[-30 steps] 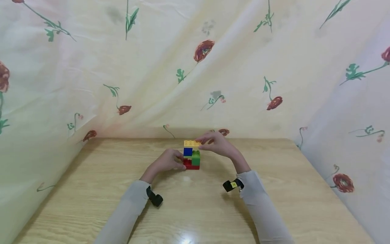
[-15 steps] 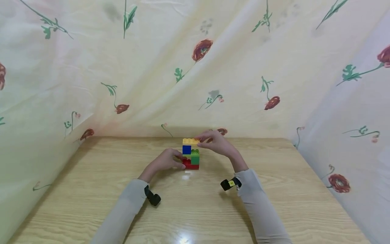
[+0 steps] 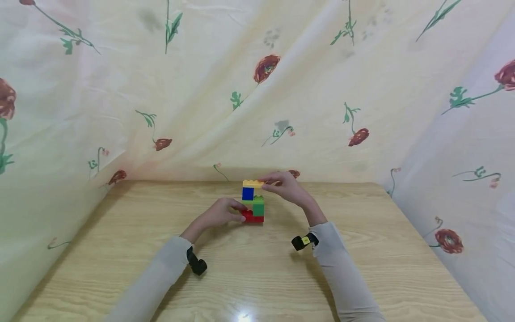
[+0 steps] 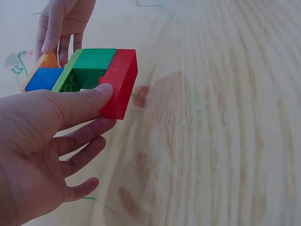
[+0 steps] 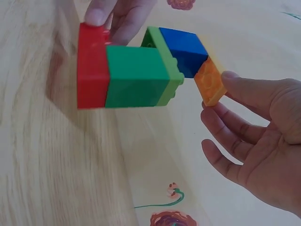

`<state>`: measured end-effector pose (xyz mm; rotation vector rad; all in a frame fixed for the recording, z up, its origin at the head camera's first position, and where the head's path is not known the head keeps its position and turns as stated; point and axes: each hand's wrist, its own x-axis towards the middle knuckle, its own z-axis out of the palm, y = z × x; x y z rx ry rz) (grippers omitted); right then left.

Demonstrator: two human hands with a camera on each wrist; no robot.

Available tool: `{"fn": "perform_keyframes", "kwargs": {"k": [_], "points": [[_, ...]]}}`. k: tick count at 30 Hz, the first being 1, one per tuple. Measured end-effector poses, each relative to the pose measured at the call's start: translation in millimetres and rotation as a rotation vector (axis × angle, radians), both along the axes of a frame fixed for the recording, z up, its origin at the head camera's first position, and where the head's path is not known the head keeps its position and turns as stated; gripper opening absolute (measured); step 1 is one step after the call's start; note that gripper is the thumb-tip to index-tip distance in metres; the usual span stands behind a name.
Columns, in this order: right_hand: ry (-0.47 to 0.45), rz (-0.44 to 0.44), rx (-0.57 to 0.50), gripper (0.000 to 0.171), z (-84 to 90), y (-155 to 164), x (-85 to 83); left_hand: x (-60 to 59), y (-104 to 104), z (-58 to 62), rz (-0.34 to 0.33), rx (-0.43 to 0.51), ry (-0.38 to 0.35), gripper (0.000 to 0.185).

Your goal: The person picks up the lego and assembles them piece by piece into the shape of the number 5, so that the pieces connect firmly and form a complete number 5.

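Note:
A small tower of toy building bricks stands between my hands near the table's far side. Its lowest part is a red brick [image 3: 255, 219]. Above the red brick's right end sits a green brick [image 5: 136, 75], topped by a light-green plate [image 5: 164, 66]. A blue brick [image 3: 247, 193] stands on the plate's left part, under a yellow-orange plate [image 5: 209, 82]. My left hand [image 3: 219, 212] pinches the red brick's left end, with thumb on its near side. My right hand [image 3: 287, 188] pinches the yellow-orange plate's right end between thumb and fingers.
The bricks are over a light wooden table [image 3: 225, 286]. A flower-patterned cloth [image 3: 201, 89] hangs behind the table and along both sides. Black wrist cameras sit on the left wrist [image 3: 196, 264] and the right wrist [image 3: 302, 241].
The tower's top has risen slightly, and less of the yellow-orange plate's studded top shows. My left fingers have shifted a little to the right on the red brick. Both hands keep their grip.

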<state>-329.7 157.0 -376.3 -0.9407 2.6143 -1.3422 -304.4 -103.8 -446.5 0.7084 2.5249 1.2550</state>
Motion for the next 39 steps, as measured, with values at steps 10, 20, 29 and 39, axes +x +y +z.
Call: {"fn": "perform_keyframes", "kwargs": {"k": [10,20,29,39], "points": [[-0.016,-0.009,-0.016,0.029,-5.2,4,-3.4,9.0,-5,5.4,-0.028,-0.001,0.023,0.033],[-0.075,-0.032,0.011,0.031,-10.9,4,-3.8,15.7,-3,1.9,-0.061,-0.008,-0.018,0.034],[-0.1,-0.022,0.013,0.034,-19.3,4,-8.2,18.3,-2,-0.5,-0.08,-0.018,-0.031,0.035],[-0.126,-0.046,0.063,0.034,-30.8,2,-14.8,17.0,-4,-4.3,-0.104,-0.049,-0.054,0.034]]}}
